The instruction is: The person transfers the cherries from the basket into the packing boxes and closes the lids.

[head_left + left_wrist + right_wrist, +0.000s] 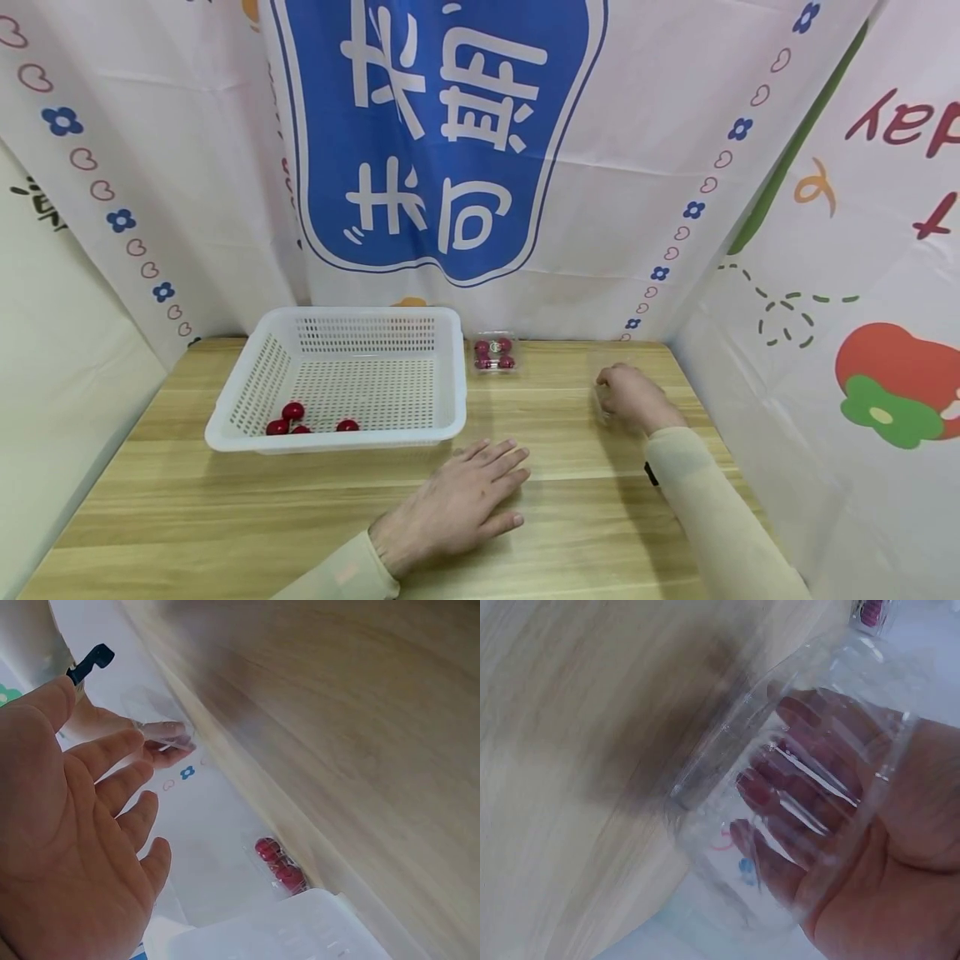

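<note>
My left hand (465,504) is spread palm down low over the table's front middle, fingers straight and holding nothing; in the left wrist view its palm and fingers show. At the right side of the table my right hand (633,396) grips a clear plastic box (727,757). Its curled fingers show through the clear plastic in the right wrist view, and I see no fruit in it. A white perforated basket (450,367) stands at the left with several small round red fruits (293,411) inside. Right of it sits another clear box (495,352) holding several similar fruits.
The wooden table (570,542) meets a printed cloth (600,225) hung along its back edge. A second printed cloth (787,400) borders the right side, and a pale wall (67,333) the left.
</note>
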Demonstrator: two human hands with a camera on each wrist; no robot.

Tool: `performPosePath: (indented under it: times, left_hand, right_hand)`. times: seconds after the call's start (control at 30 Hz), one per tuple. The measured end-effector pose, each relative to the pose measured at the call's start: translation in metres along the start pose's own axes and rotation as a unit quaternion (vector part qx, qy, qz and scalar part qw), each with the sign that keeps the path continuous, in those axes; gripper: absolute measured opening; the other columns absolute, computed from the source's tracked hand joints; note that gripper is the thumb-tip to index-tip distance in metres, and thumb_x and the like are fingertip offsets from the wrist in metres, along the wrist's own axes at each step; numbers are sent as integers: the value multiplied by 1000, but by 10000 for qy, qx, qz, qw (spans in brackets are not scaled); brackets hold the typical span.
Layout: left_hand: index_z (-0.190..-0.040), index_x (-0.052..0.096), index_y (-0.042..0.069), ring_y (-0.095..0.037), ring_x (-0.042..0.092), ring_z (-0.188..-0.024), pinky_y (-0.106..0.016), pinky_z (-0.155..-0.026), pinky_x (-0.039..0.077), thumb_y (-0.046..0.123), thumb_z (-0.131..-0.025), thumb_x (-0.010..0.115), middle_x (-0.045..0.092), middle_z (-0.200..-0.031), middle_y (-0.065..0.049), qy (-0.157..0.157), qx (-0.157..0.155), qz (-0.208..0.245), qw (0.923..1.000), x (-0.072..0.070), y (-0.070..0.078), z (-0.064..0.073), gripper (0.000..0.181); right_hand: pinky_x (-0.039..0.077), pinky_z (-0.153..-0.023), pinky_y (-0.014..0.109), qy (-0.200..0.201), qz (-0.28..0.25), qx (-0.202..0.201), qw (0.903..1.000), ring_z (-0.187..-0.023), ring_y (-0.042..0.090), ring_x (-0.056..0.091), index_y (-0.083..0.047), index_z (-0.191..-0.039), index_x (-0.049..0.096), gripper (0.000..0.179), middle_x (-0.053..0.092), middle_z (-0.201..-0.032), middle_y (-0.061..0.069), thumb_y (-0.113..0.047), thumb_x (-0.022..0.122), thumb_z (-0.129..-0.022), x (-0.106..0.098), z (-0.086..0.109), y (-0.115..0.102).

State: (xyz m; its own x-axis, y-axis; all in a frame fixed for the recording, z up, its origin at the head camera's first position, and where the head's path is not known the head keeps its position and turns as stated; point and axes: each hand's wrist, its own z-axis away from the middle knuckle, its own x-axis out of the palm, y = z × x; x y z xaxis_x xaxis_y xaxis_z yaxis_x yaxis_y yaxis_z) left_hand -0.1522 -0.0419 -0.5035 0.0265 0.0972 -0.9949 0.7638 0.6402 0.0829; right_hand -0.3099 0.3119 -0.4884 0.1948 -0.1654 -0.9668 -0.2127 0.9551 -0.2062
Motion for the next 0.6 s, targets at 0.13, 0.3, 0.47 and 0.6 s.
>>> performPosePath:
  times: [0.13, 0.3, 0.47, 0.6]
  left_hand:
    - [-171, 61, 19, -21, 44, -177, -48, -148, 38, 57, -123, 53, 49, -188, -1, -21, 19, 4, 10000, -1, 0, 0, 62]
    - [-171, 61, 19, -21, 44, -177, -48, -148, 38, 57, -122, 54, 48, -188, -1, -38, 4, -23, 10000, -3, 0, 0, 62]
    - [-171, 62, 19, -21, 46, -176, -47, -148, 38, 57, -122, 55, 49, -188, -1, 3, -12, -115, 9999, -5, 0, 1, 62]
    - [-171, 61, 19, -21, 45, -177, -46, -148, 37, 57, -122, 56, 49, -188, 0, -18, -26, -97, 9999, -5, 0, 0, 62]
  right_hand:
    - [67, -108, 61, 91, -37, -62, 9999, -115, 40, 76, 0, -126, 80, 22, 79, -126, 21, 1, 73, -105, 4, 2, -5]
    - [67, -92, 54, 274, 111, -312, 9991, -96, 29, 70, -6, -104, 77, 11, 76, -105, 12, 4, 72, -102, 7, 3, -12]
    - [67, -87, 52, 368, 256, -415, 9981, -90, 26, 68, -8, -100, 74, 9, 75, -100, 9, 1, 77, -100, 8, 2, -21]
    - [68, -89, 52, 396, 280, -465, 9977, -91, 26, 70, -8, -102, 75, 8, 76, -101, 9, -3, 80, -100, 9, -1, -29]
